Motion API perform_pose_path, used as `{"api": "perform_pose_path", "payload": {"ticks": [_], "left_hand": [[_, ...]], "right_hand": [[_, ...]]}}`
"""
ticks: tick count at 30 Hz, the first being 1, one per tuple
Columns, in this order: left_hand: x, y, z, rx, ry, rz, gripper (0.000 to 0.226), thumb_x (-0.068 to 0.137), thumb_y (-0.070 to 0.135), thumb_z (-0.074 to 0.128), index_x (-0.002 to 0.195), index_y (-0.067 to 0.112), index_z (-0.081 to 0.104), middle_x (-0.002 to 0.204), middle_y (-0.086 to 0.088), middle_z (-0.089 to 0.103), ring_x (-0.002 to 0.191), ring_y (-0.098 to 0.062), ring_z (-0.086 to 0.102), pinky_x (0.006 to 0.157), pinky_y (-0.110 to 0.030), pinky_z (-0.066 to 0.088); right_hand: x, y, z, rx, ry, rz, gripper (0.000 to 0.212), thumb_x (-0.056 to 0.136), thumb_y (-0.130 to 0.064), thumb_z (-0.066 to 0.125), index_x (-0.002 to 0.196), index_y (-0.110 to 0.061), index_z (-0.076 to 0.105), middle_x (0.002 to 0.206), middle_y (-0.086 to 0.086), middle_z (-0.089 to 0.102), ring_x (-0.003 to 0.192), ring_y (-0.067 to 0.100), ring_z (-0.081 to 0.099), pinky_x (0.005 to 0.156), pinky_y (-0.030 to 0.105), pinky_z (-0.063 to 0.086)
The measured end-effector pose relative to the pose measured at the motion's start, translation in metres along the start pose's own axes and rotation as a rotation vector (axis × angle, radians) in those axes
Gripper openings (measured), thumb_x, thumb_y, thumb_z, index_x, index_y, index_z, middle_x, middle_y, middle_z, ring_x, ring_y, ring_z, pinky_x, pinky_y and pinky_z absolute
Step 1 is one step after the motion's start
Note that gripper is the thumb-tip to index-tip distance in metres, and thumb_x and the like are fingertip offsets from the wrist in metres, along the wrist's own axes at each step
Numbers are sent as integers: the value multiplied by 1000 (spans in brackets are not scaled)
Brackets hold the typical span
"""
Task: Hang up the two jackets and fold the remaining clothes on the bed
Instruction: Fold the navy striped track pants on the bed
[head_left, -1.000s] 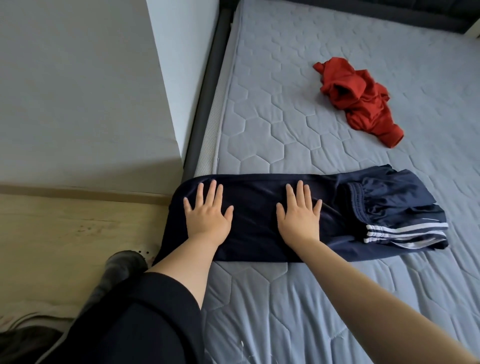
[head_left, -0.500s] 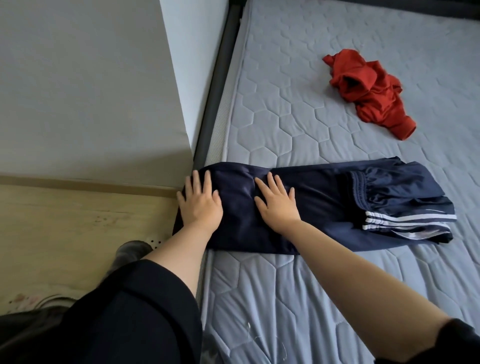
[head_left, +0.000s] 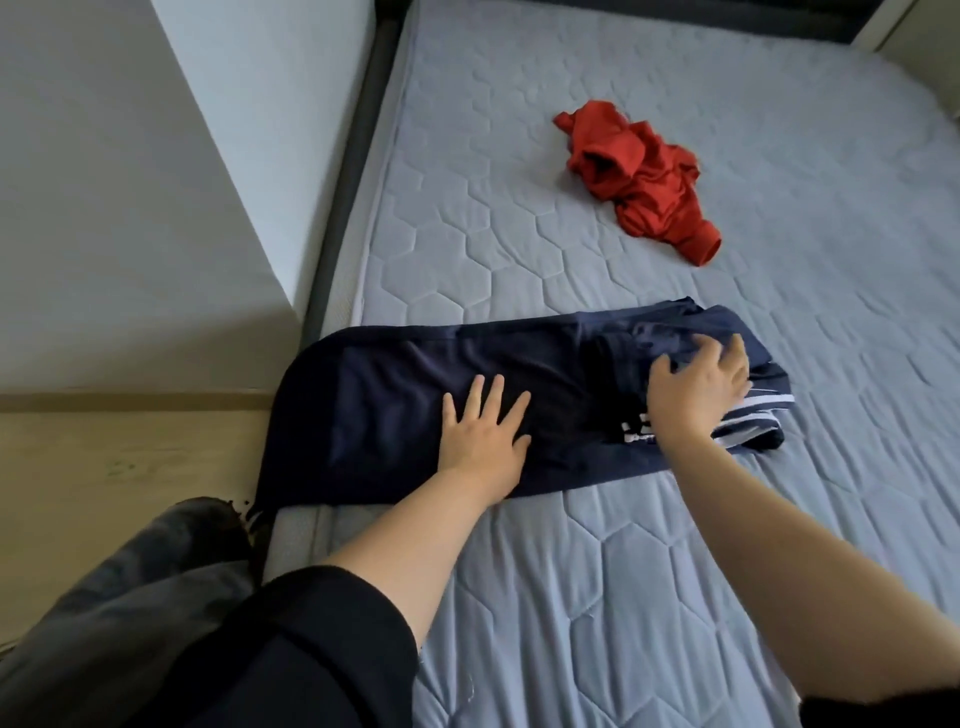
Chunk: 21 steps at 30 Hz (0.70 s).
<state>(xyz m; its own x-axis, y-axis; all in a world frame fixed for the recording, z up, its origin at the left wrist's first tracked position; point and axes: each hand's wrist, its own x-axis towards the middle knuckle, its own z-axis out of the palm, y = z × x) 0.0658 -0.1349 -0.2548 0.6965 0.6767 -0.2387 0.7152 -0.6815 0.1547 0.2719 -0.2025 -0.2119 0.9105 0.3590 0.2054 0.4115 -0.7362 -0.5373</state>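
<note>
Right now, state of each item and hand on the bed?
navy track pants: laid in a long strip, left end hanging off the mattress edge
red garment: crumpled, unfolded, apart from the pants
left hand: flat, pressing the pants
right hand: fingers bent on the striped end; grip unclear

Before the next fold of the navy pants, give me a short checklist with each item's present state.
1. Left hand flat on the navy pants, pinning the middle: ok.
2. Right hand at the waistband end with the white stripes: ok; whether its grip has closed on the cloth: cannot tell.
3. Pants fully on the mattress: not ok, the leg end droops over the bed's edge.
4. Pants clear of the red garment: ok, apart.
5. Red garment folded: not ok, still crumpled.
</note>
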Motion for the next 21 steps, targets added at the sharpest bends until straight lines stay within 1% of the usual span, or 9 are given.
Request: {"api": "perform_pose_path", "payload": {"ticks": [4,6,10,13,16,18,19,20,21], "left_hand": [[4,3,-6,27,-81,-21,57,100,47,18,149,34,-6,158,-2,-15,144,-26,-17,112,-56,-5],[6,1,-10,35,-114,-17,57,100,48,19,149,35,-6,158,-1,-15,144,-25,-16,112,-56,-3],[8,2,-16,52,-173,-24,57,100,47,22,149,36,-5,158,-1,-14,144,-25,-15,113,-56,-2],[10,4,-19,65,-196,-29,57,100,45,23,149,36,-6,158,-2,-14,144,-26,-15,113,-56,-1],[11,6,-21,67,-212,-29,57,101,44,23,149,37,-6,158,-3,-13,144,-27,-14,113,-56,1],[12,6,-24,67,-232,-25,57,101,43,24,149,37,-5,158,-3,-13,145,-27,-14,113,-56,2],[12,6,-25,67,-244,-22,56,101,43,24,149,37,-5,158,-3,-13,145,-27,-14,113,-56,3],[12,6,-27,68,-253,-22,56,101,43,24,149,37,-5,158,-3,-13,145,-28,-13,113,-56,3],[12,6,-28,74,-260,-22,57,101,43,24,149,37,-5,158,-3,-13,145,-28,-13,114,-55,3]], "right_hand": [[25,42,-13,-107,-85,268,70,87,-35,59,143,-8,29,156,15,11,144,29,7,115,51,4],[38,55,-17,-171,-151,285,75,87,-39,57,146,-7,23,156,14,13,145,28,7,114,54,3],[68,67,-21,-262,-281,257,79,81,-40,58,144,-8,23,152,14,21,142,29,15,113,55,4],[80,66,-22,-206,-437,416,98,73,-45,72,146,-11,17,148,17,25,138,32,24,113,51,20],[88,67,-19,-152,-481,481,109,67,-45,80,146,-9,14,143,18,32,133,34,33,109,43,32],[92,69,-20,-119,-473,511,107,65,-46,80,145,-10,18,140,17,35,130,34,36,107,43,35],[93,71,-21,-63,-467,536,99,67,-44,78,142,-9,24,136,16,41,126,33,42,104,43,38],[94,74,-22,36,-449,560,86,69,-40,76,137,-8,35,127,15,50,115,31,52,95,41,44],[93,78,-23,163,-421,602,68,71,-36,73,128,-8,48,111,13,59,97,28,60,83,39,49]]}}
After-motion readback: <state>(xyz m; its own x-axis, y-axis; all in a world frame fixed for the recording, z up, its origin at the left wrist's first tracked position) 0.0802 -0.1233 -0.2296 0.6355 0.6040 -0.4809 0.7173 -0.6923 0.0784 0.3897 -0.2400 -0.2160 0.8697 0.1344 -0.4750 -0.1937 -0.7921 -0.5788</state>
